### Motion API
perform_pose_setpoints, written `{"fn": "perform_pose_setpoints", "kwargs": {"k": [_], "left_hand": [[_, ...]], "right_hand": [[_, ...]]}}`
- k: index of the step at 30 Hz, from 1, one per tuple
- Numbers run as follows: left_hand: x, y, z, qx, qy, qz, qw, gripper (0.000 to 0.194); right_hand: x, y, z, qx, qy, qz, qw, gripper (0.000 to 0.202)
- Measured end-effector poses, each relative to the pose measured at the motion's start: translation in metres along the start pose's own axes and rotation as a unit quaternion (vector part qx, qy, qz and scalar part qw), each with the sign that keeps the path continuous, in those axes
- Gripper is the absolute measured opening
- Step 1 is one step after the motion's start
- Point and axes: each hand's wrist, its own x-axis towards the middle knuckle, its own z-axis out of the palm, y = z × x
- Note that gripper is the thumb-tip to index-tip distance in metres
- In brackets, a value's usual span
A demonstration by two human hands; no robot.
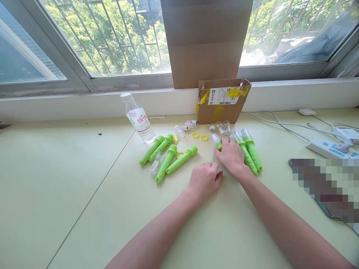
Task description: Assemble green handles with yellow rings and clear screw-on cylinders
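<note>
My right hand (230, 155) is closed over a green torch-like stick with a clear ribbed cap (216, 139); most of its handle is hidden under the hand. Just right of that hand lie two similar capped green sticks (253, 151), side by side. My left hand (204, 180) rests on the table with its fingers curled, and nothing shows in it. Beyond it to the left lie several uncapped green handles (181, 160) with threaded ends. A loose clear cap (157, 162) lies among them. Several yellow rings (203, 138) are scattered behind my hands.
An open cardboard box (221, 110) stands at the back, with clear caps (226, 127) and small white parts (192, 123) before it. A water bottle (138, 119) stands at left. Cables, a power strip (322, 148) and a blurred flat object (322, 190) lie at right.
</note>
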Motion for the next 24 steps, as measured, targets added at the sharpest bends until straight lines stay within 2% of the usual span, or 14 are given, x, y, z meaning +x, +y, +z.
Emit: {"fn": "perform_pose_setpoints", "kwargs": {"k": [5,16,24], "left_hand": [[0.0004,-0.0006,0.0013,0.005,-0.001,0.001,1.0,0.019],[0.0011,-0.0008,0.0026,0.014,0.0,0.001,1.0,0.019],[0.0008,-0.0008,0.003,0.017,0.003,0.002,1.0,0.02]], "right_hand": [[-0.0019,-0.0031,-0.0032,0.013,0.017,-0.005,1.0,0.044],[0.0024,0.0025,-0.0084,0.059,-0.007,-0.025,0.998,0.039],[0.0048,0.0022,-0.0067,0.085,0.012,-0.033,0.996,0.036]]}}
